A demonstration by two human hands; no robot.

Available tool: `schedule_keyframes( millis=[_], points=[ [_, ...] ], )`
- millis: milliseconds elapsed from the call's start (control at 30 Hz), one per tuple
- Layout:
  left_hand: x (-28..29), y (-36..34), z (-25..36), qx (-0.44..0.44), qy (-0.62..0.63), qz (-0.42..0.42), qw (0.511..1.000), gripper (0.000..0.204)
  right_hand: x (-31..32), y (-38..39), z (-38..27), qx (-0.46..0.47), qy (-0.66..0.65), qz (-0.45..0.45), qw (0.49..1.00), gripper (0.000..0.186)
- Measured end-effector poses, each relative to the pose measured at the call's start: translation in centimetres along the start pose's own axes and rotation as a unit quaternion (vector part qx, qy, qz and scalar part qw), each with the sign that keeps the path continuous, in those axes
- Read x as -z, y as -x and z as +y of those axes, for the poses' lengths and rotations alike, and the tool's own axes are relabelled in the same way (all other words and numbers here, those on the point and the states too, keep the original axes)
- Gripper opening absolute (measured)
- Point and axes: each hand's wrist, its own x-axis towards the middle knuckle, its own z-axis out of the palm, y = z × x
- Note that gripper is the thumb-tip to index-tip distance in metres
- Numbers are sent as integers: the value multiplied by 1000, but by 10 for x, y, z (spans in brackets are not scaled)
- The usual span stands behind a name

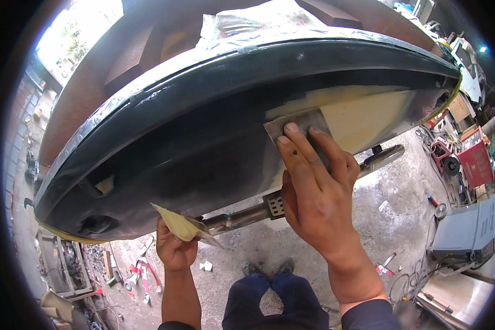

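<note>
A long dark car body panel, resembling a bumper, curves across the view. Pale filler covers part of its right half. My right hand has a thin grey metal spreader under its fingertips, held flat against the panel at the filler's left end. Lower down, near the panel's bottom edge, my left hand grips a thin plate with yellow paste on it. A metal tube runs below the panel, partly hidden behind both hands.
Above lie crumpled sheeting and a rust-brown surface. At right are a red case, a grey machine, cables and boards. Scraps and red items lie on the concrete floor at lower left; a metal frame stands there.
</note>
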Motion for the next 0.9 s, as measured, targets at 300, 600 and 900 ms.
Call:
schedule_keyframes(
  millis=[300, 600, 900],
  points=[
    [18, 11, -10, -6, -7, 21, 1000, 51, -4, 5, -6, 2, 9, -14, 1000, 48],
    [30, -12, -30, -76, -1, -66, 995, 51, -31, 33, 1, 14, 24, 6, 1000, 48],
    [49, -23, -50, -128, 39, -169, 976, 54, -59, 59, 6, 38, 24, 67, 997, 45]
  ],
)
